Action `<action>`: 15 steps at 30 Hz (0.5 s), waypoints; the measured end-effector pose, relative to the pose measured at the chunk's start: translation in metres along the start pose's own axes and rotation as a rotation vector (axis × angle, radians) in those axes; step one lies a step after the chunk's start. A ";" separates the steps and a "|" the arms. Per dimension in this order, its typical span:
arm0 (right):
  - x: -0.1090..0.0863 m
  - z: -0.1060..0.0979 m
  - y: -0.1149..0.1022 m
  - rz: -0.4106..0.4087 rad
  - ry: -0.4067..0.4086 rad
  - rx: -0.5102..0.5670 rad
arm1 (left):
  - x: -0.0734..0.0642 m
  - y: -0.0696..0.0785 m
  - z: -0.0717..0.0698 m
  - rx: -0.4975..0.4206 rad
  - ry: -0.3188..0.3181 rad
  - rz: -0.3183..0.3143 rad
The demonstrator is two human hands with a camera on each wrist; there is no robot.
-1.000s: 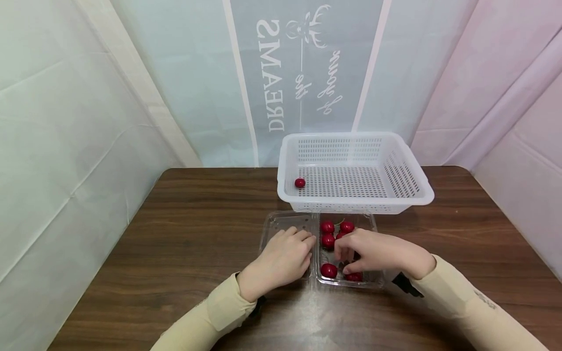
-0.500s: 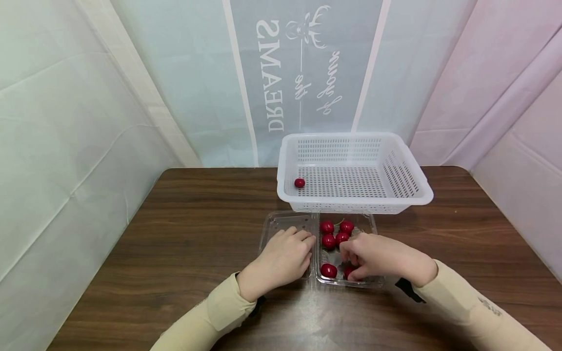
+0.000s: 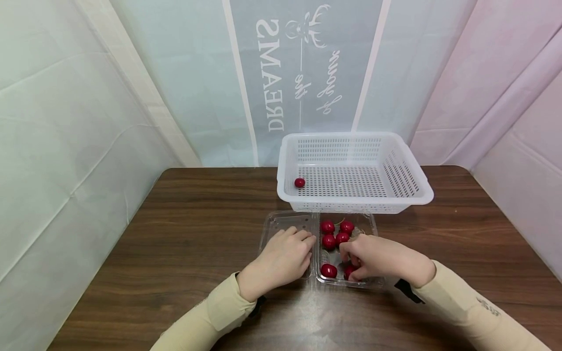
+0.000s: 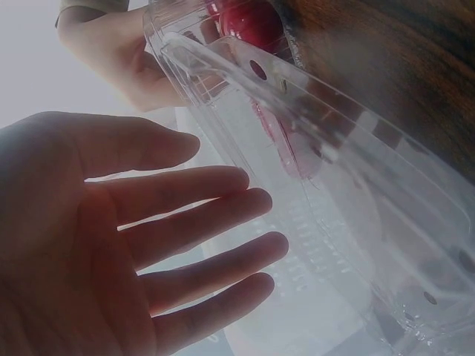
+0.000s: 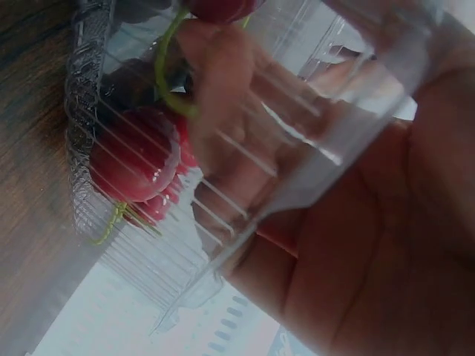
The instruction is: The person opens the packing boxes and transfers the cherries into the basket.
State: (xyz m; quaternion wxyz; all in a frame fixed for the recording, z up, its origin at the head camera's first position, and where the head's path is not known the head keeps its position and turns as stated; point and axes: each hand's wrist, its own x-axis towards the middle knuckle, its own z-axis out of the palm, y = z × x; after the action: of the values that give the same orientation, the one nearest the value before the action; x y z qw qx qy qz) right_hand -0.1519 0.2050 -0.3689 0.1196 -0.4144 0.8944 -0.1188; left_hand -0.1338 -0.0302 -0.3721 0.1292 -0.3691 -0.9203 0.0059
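Observation:
In the head view my left hand [image 3: 281, 256] lies over the open lid [image 3: 273, 225] of a clear plastic clamshell box. Its fingers are straight and slightly spread in the left wrist view, with the lid just beyond the fingertips. My right hand [image 3: 373, 256] reaches into the box's other half [image 3: 325, 282], thumb and fingers curled round a red cherry [image 3: 349, 271] at the near right, partly hidden by them. Another cherry [image 3: 328, 270] sits at the near left, and several more [image 3: 328, 241] are grouped at the far end. Green stems [image 5: 165, 67] show through the box wall in the right wrist view.
Behind the box stands a white perforated plastic basket [image 3: 355, 200], with one cherry [image 3: 300, 183] at its left side. Everything stands on a dark wood-grain table [image 3: 210, 204]. Pale fabric hangings [image 3: 210, 87] enclose the back and sides.
My right hand has shifted slightly right and toward the near right cherry, its thumb and fingers closing round it. A cherry in the far group has come into fuller view. My left hand stays put.

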 end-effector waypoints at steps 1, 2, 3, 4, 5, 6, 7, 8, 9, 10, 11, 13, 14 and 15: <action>0.000 0.000 0.000 0.000 -0.001 0.000 | 0.000 0.000 0.000 0.000 0.000 0.000; 0.000 0.000 0.000 -0.001 -0.002 -0.002 | 0.000 0.000 0.000 -0.001 -0.001 0.000; 0.001 0.000 0.000 0.000 -0.005 -0.005 | 0.000 0.000 0.000 -0.001 -0.002 0.000; 0.001 0.000 0.000 -0.001 -0.005 -0.010 | 0.000 0.000 0.000 -0.002 -0.003 0.000; 0.001 0.000 0.000 0.000 -0.005 -0.014 | 0.000 0.000 0.000 -0.003 -0.004 0.000; 0.001 -0.001 0.000 0.002 -0.004 -0.018 | 0.000 0.000 0.000 -0.004 -0.005 -0.001; 0.001 -0.001 0.000 0.003 -0.002 -0.022 | 0.000 0.000 0.000 -0.004 -0.006 -0.001; 0.001 -0.001 0.000 0.004 -0.001 -0.024 | 0.000 0.000 0.000 -0.006 -0.007 -0.002; 0.001 -0.001 -0.001 0.006 0.000 -0.025 | 0.000 0.000 0.000 -0.006 -0.007 -0.002; 0.001 -0.001 -0.001 0.006 0.001 -0.025 | 0.000 0.000 -0.001 -0.006 -0.008 -0.003; 0.001 -0.002 -0.001 0.007 0.002 -0.025 | 0.000 0.000 -0.001 -0.006 -0.009 -0.003; 0.001 -0.001 -0.001 0.007 0.004 -0.026 | 0.001 0.000 -0.001 -0.006 -0.013 -0.003; 0.001 -0.001 -0.001 0.007 0.004 -0.025 | 0.001 0.000 -0.001 -0.006 -0.014 -0.003; 0.001 -0.001 -0.001 0.007 0.005 -0.026 | 0.001 0.000 0.000 -0.005 -0.015 -0.003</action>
State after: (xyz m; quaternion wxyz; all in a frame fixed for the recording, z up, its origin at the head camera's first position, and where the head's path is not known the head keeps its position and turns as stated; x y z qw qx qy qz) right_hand -0.1521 0.2036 -0.3676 0.1124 -0.4123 0.8976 -0.1078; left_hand -0.1345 -0.0300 -0.3715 0.1211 -0.3678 -0.9220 0.0060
